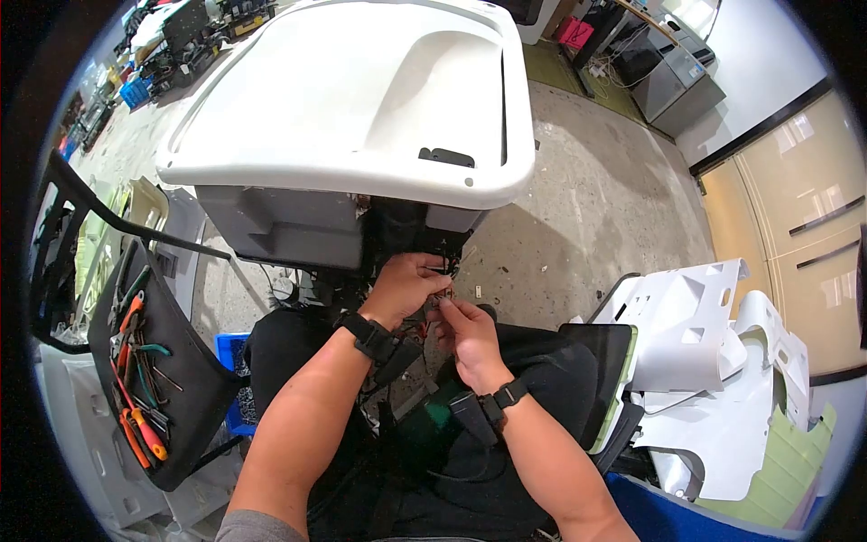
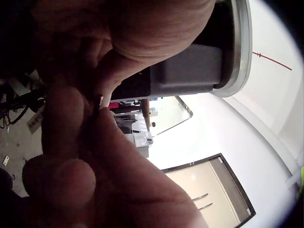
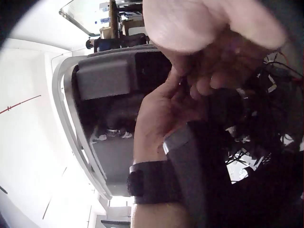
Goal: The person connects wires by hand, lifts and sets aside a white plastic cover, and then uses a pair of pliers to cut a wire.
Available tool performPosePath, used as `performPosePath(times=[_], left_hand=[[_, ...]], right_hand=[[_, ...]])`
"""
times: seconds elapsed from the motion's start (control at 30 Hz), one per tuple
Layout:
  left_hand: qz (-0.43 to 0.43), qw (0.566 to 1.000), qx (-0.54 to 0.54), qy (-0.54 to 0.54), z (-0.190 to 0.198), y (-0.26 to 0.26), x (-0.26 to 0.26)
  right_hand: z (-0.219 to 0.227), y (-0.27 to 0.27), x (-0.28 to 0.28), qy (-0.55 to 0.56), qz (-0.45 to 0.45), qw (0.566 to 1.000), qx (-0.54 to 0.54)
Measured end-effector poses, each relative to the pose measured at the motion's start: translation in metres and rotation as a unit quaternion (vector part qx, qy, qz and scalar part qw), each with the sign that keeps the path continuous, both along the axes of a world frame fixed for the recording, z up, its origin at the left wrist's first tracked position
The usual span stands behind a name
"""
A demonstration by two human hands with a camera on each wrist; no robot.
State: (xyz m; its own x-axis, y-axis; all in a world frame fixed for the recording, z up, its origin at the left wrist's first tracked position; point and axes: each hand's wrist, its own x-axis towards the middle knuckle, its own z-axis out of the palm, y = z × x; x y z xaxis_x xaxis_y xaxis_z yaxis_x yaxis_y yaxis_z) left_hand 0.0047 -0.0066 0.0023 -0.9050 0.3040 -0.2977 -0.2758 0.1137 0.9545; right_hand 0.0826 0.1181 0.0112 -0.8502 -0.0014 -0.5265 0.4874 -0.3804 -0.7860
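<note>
My left hand and right hand meet fingertip to fingertip below the front of a white-topped grey machine. Between their pinching fingers sits a small, thin dark piece, mostly covered by the fingers; its kind I cannot tell. Seen from the right wrist, the left hand reaches in from below, and the right hand covers much of the pinch. Dark wires hang in the shadow beside the hands.
On the left, a black panel carries pliers, screwdrivers and other hand tools. A blue bin of small parts stands beside it. White shell panels and a dark flat panel lie at the right. Small bits dot the concrete floor.
</note>
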Motion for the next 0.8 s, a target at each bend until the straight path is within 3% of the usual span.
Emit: performPosePath(times=[0.13,0.2,0.33,0.6,0.8], left_hand=[[-0.012,0.999,-0.04,0.007,0.012,0.001,0.001],[-0.02,0.997,-0.065,0.025,0.01,0.0,0.002],[-0.013,0.996,-0.085,0.039,0.007,0.001,0.002],[-0.016,0.998,-0.061,0.012,0.007,0.001,0.001],[-0.006,0.999,-0.053,0.001,0.004,-0.002,0.0]], right_hand=[[-0.001,-0.002,-0.001,0.001,-0.018,0.998,0.054],[-0.011,-0.001,-0.001,0.04,-0.01,0.986,0.16],[-0.019,-0.001,0.0,0.083,-0.005,0.968,0.238],[-0.003,0.004,-0.002,-0.038,-0.028,0.997,0.066],[0.003,0.002,0.0,-0.028,-0.046,0.998,-0.045]])
